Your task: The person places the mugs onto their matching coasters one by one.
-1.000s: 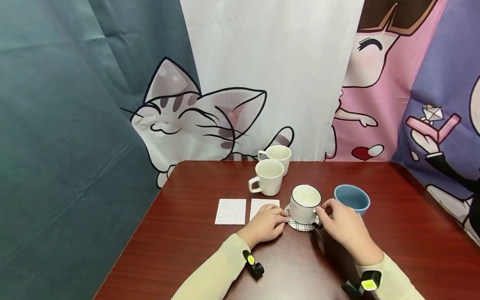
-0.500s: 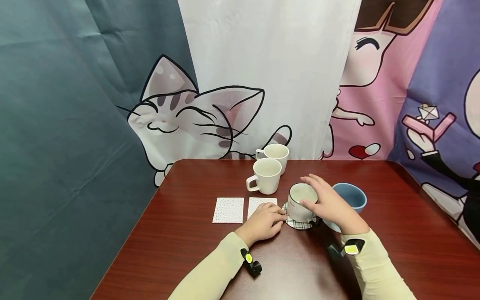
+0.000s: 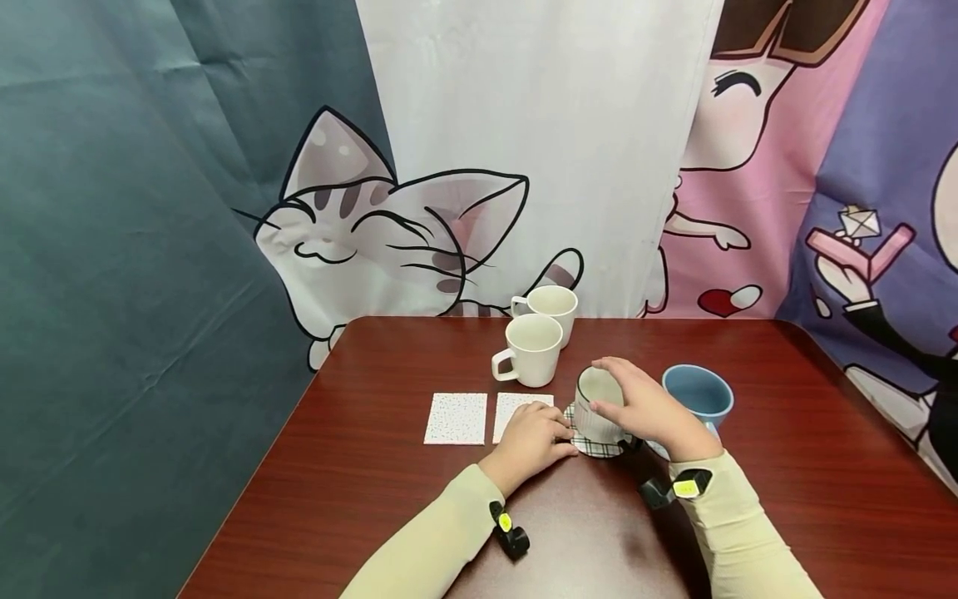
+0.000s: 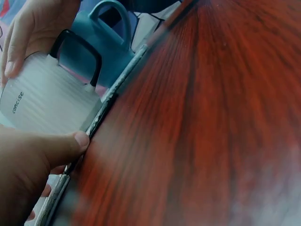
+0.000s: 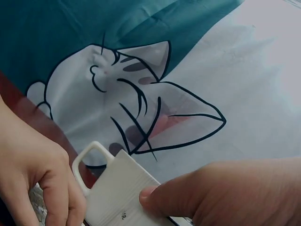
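Observation:
A white ribbed mug [image 3: 595, 423] with a dark rim and black handle stands on a round plaid coaster [image 3: 595, 450]. Over its top reaches my right hand [image 3: 647, 412], the thumb on the near side and fingers across the rim, gripping it. The word "concise" shows on the mug [image 4: 42, 99] in the left wrist view. My left hand [image 3: 527, 441] rests at the coaster's left edge, thumb and fingertips touching it, and partly covers a white speckled square coaster [image 3: 516, 403]. Just right of the mug is a blue mug [image 3: 699, 395], its own coaster mostly hidden by my right hand.
Two white mugs stand behind: a nearer mug [image 3: 533, 353] and a farther mug [image 3: 557, 304] close to the table's back edge. Another speckled square coaster [image 3: 456, 418] lies on the left. The brown wooden table [image 3: 337, 482] ends at a printed curtain [image 3: 599, 150].
My right hand has left the mug's black handle, risen over the mug and settled across its rim. The left hand stays at the coaster, its thumb shifting slightly.

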Motion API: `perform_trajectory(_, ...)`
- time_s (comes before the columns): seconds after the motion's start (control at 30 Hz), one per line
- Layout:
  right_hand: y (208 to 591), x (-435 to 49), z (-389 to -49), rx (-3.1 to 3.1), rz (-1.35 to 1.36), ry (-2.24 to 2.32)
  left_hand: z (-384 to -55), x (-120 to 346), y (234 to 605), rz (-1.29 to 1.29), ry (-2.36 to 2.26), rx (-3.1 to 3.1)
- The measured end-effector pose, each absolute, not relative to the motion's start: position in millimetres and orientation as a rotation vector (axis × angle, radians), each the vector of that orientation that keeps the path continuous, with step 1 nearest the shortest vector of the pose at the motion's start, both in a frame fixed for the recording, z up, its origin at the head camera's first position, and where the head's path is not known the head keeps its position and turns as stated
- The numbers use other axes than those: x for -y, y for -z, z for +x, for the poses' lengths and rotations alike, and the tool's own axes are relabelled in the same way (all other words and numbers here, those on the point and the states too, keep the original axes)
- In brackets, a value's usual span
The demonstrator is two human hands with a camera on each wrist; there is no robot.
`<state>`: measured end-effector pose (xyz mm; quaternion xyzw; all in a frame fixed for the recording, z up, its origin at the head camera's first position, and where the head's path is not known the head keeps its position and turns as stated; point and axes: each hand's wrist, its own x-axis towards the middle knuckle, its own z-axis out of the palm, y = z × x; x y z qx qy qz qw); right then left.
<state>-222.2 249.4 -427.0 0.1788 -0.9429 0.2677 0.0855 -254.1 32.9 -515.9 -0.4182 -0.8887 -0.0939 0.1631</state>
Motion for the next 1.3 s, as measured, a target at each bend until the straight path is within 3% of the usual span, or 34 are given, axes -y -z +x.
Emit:
perform_trajectory(0.43,430.5,-232.5,-219.4,2.806,0.364,-0.748,-251.2,-38.4,515.4,-1.123,0.243,2.561)
perform_trajectory(0.87,430.0,-225.8,-216.0,2.816,0.221,-0.742,-266.5,-21.0,511.2,-1.429,0.253,2.484)
perform_trajectory(1.3,430.3,-215.0,-212.2,2.813,0.072,-0.696,-269.4,-19.8,515.0,-1.434,0.321,2.529)
